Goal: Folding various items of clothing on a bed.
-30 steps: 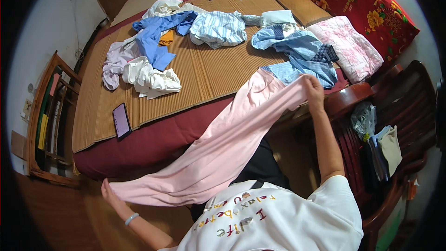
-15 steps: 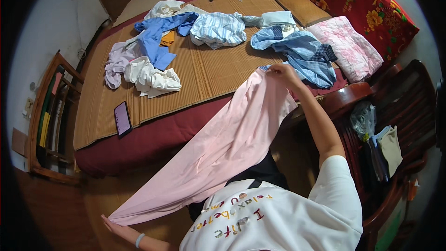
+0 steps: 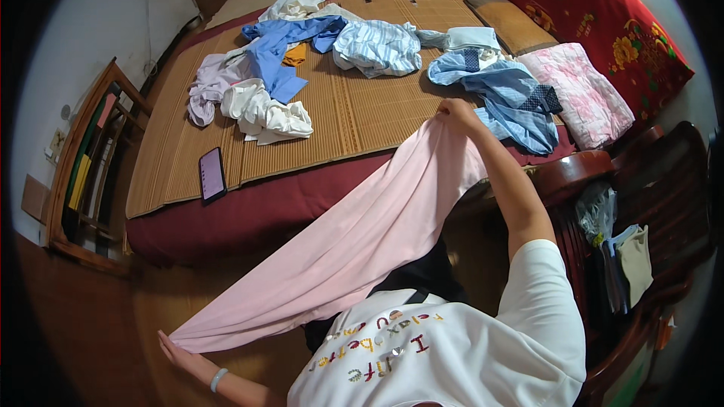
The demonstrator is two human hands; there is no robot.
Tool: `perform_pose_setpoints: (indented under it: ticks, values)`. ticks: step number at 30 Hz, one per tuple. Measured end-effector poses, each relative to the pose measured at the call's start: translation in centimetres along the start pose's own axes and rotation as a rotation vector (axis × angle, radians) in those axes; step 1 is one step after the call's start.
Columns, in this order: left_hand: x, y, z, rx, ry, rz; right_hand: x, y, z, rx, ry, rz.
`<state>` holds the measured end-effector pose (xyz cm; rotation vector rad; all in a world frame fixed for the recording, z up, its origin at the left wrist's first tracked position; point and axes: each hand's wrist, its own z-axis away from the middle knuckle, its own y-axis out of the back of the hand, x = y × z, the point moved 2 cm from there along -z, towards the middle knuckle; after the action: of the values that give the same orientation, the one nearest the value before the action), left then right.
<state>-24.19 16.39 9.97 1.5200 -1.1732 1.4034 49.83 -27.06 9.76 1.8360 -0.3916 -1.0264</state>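
Note:
A long pale pink cloth (image 3: pixel 332 252) is stretched slantwise between my hands, in front of the bed's near edge. Its folds run lengthwise, and which garment or sheet it is I cannot tell. My left hand (image 3: pixel 178 353), low on the left, pinches one corner. Gripped in my right hand (image 3: pixel 458 115), above the bed's edge, is the opposite end, bunched at the fingers. Just beyond that hand lies a crumpled light blue shirt (image 3: pixel 494 90) with dark patterned patches.
A woven mat (image 3: pixel 362 117) covers the bed, bearing a blue garment (image 3: pixel 271 64), a striped one (image 3: pixel 377 47), white clothes (image 3: pixel 265 111) and a phone (image 3: pixel 213 173). Folded pink floral bedding (image 3: pixel 581 94) lies right. A dark wooden chair (image 3: pixel 664 181) holding clothes stands close on my right.
The view has shifted, so the bed and clothes appear further right and the near edge higher. Both hands still hold the pink cloth, which looks straighter and more taut.

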Motion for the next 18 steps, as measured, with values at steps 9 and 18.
perform_pose_setpoints:
  ticks: [9,18]
  values:
    - [2.8,-2.6,-5.8,-0.097,-0.079,0.107,0.1,11.4,2.6,0.546,0.051,-0.799]
    - [7.0,-8.8,-9.5,-0.28,-0.07,0.185,0.5,17.8,6.8,0.527,-0.072,-0.775]
